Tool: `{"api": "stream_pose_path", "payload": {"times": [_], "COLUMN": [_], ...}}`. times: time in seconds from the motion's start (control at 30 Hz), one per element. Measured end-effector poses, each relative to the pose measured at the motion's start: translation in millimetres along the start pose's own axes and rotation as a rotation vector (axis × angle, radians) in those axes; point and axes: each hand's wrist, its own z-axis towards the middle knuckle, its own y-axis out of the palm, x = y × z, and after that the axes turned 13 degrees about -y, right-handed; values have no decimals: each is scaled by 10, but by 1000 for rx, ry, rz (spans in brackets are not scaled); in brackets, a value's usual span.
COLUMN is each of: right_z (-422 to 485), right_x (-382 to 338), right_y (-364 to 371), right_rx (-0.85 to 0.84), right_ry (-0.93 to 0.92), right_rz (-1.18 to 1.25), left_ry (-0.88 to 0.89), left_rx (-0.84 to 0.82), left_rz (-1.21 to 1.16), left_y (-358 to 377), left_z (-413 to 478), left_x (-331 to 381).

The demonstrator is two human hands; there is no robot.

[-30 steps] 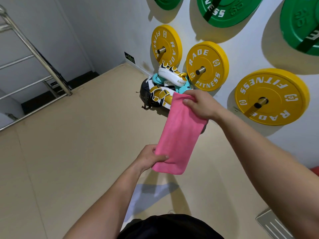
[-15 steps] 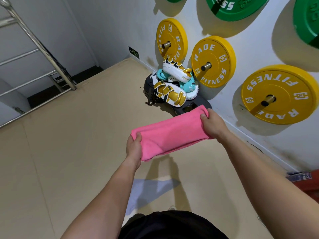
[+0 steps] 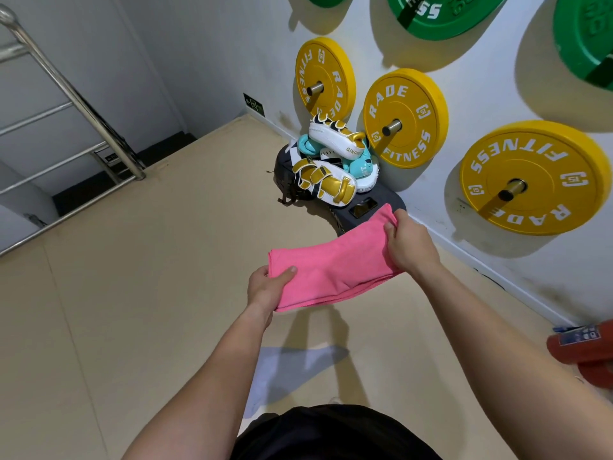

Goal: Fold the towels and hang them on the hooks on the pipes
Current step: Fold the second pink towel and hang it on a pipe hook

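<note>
Grip status: left grip (image 3: 268, 288) pinches the near end of the folded pink towel (image 3: 335, 270), thumb on top; right grip (image 3: 411, 245) grasps the far end, fingers (image 3: 390, 230) curled over the edge. Towel hangs stretched between both, in mid-air above the beige floor (image 3: 149, 293). Boxing pads (image 3: 326, 179) lie beyond, against the wall (image 3: 481, 78) under yellow weight plates (image 3: 405, 118).

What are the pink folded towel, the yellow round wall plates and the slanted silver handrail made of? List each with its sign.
Pink folded towel: soft matte cloth, perhaps microfibre; it sags and creases.
Yellow round wall plates: likely matte rubber, going by the dull sheen and white printed lettering.
Slanted silver handrail: polished metal, probably steel; bright highlights.
</note>
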Motion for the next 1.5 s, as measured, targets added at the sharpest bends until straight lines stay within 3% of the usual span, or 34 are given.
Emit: {"api": "stream_pose_path", "payload": {"times": [0.13, 0.33, 0.5, 0.9, 1.23, 1.4, 1.5], "right_z": [-76, -294, -407, -572, -784, -963, -1081], "right_x": [90, 191, 264, -238, -161, -161, -90], "right_y": [106, 318, 366, 485, 296, 245, 214], "right_rx": [5, 29, 3, 33, 43, -47, 11], "right_ry": [15, 83, 142, 265, 419, 330, 279], "right_rz": [-7, -94, -194, 548, 929, 925, 577], "left_ry": [40, 265, 334, 308, 423, 349, 379], "left_rx": [82, 332, 350, 27, -214, -348, -429], "left_rz": [-63, 330, 353, 227, 446, 522, 562], "left_y": [-18, -35, 59, 981, 1032, 908, 823], "left_z": [34, -8, -74, -720, -844, -731, -659], "left_x": [37, 25, -29, 120, 55, 123, 175]}}
